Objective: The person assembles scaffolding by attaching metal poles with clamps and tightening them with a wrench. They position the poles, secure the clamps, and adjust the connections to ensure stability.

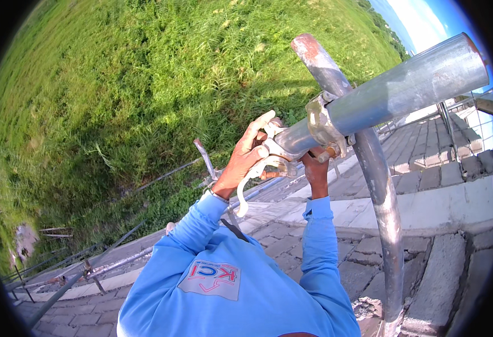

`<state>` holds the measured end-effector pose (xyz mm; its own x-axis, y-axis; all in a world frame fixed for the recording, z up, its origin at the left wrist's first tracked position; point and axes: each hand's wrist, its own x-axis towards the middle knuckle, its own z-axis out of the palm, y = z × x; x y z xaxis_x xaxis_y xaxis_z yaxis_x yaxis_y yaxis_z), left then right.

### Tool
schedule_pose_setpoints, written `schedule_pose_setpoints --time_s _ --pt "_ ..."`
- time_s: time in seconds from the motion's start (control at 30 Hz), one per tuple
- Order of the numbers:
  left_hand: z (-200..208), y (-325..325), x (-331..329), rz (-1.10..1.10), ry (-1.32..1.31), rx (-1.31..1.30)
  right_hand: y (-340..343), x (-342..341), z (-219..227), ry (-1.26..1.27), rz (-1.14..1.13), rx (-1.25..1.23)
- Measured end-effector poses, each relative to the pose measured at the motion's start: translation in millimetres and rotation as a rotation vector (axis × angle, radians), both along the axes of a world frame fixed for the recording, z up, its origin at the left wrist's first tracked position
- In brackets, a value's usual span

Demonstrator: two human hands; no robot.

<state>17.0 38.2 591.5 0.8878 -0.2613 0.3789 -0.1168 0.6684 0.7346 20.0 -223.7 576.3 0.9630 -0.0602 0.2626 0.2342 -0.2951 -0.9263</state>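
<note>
A thick grey metal scaffold pipe (409, 84) slants down from the upper right toward my hands. My left hand (241, 160) is closed around a scaffold clamp (277, 160) at the pipe's lower end, thumb on its near side. A curved, pale flap of that clamp hangs loose below the hand. My right hand (315, 171) is bent up under the pipe, beside a rusty bolt; its fingertips are hidden. A second scaffold clamp (322, 121) wraps the pipe where it meets a worn upright pole (378, 191).
Rough grey block paving (443, 275) and a pale concrete strip (426, 208) lie below. Thin railing pipes (111, 250) run along the left edge, with a short pipe stub (204, 157) beyond my left wrist. Tall green grass (145, 84) covers the ground past the edge.
</note>
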Motion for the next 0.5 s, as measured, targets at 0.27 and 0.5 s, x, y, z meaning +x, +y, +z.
schedule_pose_setpoints --time_s 0.27,0.5 --pt "-3 -4 0 -0.007 0.027 -0.023 -20 -3 41 0.138 0.085 -0.297" --pt "-3 -6 2 0.047 0.014 -0.015 -29 -8 125 -0.122 0.038 -0.773"
